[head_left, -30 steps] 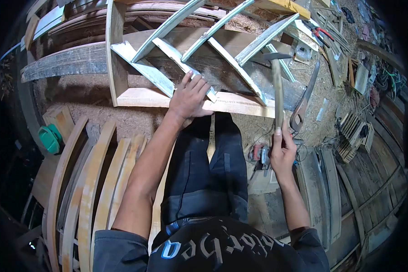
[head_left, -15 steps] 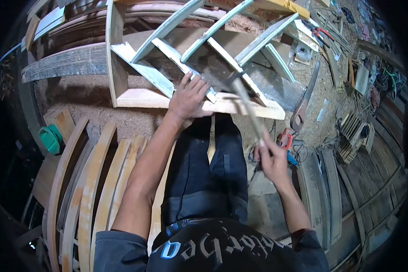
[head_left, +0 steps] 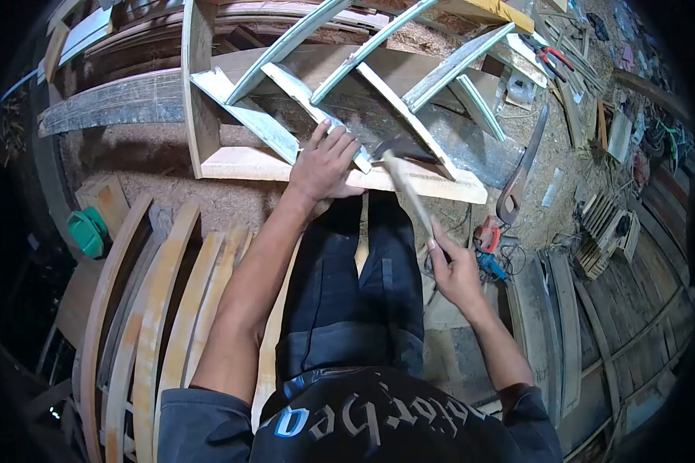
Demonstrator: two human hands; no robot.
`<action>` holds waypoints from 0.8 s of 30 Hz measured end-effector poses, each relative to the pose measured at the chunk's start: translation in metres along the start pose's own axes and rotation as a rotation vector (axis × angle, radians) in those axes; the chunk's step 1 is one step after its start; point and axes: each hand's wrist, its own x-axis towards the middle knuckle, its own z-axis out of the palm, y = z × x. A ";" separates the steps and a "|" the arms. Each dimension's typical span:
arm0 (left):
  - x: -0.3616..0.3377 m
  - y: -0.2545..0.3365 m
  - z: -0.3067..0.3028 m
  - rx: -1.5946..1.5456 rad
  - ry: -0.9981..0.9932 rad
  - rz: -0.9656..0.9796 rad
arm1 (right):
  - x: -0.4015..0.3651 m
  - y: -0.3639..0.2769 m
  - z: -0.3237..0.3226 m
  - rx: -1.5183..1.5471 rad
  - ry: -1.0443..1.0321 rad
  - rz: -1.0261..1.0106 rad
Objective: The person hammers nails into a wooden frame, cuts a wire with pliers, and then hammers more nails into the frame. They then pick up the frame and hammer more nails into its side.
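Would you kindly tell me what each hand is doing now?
Left hand: curled over the slat and bottom board.
Right hand: closed, holding the hammer.

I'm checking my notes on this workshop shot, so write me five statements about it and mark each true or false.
1. The right hand grips the hammer by its handle. True.
2. The handsaw lies across the person's lap. False: it lies to the right of the wooden frame.
3. The left hand is at the lower end of a diagonal slat. True.
4. The red-handled pliers are in the left hand. False: they lie at the upper right, with no hand on them.
5. The hammer's head is down near the frame's near board. True.
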 end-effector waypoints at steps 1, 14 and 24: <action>0.003 -0.004 0.000 0.008 0.007 -0.001 | 0.003 0.001 -0.003 0.000 0.002 -0.010; 0.000 0.001 -0.002 -0.006 0.027 0.007 | 0.008 -0.037 -0.015 0.243 0.298 0.399; 0.000 -0.002 0.002 0.021 0.021 0.010 | 0.001 -0.022 -0.004 0.255 0.106 0.331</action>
